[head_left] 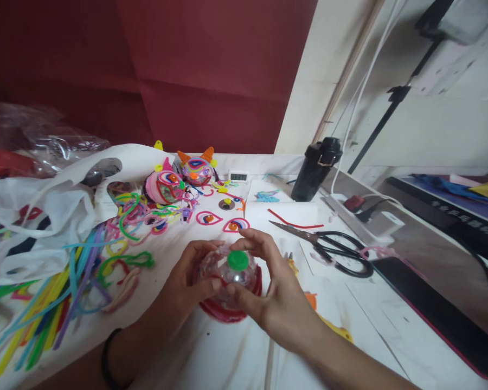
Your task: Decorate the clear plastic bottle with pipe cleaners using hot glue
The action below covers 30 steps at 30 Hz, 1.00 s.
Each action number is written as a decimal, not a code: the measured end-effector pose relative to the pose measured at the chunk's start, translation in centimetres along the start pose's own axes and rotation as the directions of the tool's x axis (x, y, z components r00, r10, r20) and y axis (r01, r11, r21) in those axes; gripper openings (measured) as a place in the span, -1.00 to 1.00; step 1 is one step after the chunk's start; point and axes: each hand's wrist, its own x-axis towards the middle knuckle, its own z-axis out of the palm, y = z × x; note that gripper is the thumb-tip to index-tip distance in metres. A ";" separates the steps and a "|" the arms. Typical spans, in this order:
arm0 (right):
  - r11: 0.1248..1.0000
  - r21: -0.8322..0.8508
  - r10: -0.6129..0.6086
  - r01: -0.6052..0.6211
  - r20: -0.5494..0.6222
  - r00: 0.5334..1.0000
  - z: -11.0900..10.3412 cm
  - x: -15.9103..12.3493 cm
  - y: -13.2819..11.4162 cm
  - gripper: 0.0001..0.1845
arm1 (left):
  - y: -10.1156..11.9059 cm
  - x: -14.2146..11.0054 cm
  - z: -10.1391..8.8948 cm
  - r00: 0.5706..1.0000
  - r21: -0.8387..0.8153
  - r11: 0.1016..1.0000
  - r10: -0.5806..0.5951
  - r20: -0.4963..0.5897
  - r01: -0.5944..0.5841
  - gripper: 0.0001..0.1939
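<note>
Both hands are wrapped round a clear plastic ball (pixel 249 275) with a round green piece (pixel 238 260) on its upper face and a red fuzzy band about its lower part. My left hand (pixel 187 279) grips the ball's left side, its thumb on the front. From the right, my right hand (pixel 272 287) curls over the ball, thumb in front and fingers behind. Just beyond the ball lie two pink-edged eye shapes, a left one (pixel 209 219) and a right one (pixel 236 225), with orange centres. Part of the ball is hidden by my fingers.
Black-handled scissors (pixel 341 244) and a red strip (pixel 295 219) lie to the right, near a black phone-like slab (pixel 435 314). Colourful pipe cleaners (pixel 61 292) are heaped at left. Decorated balls (pixel 165 187), a small timer (pixel 238 176) and a black bottle (pixel 315 170) stand behind.
</note>
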 end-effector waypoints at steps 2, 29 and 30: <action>1.000 0.006 0.002 -0.002 0.000 1.000 0.1 0.1 0.0 -0.30 | 0.1 0.0 0.2 1.000 0.000 1.000 0.000 -0.020 0.000 -0.61; 0.994 0.042 0.100 -0.104 0.098 0.990 -0.3 1.5 0.0 -0.25 | 1.5 1.0 -1.2 0.977 -0.017 0.995 -0.091 0.192 0.096 -0.50; 0.994 0.042 0.095 -0.099 0.099 0.991 -0.3 1.4 0.1 -0.25 | 1.4 1.0 -1.2 0.977 -0.029 0.995 -0.085 0.196 0.092 -0.51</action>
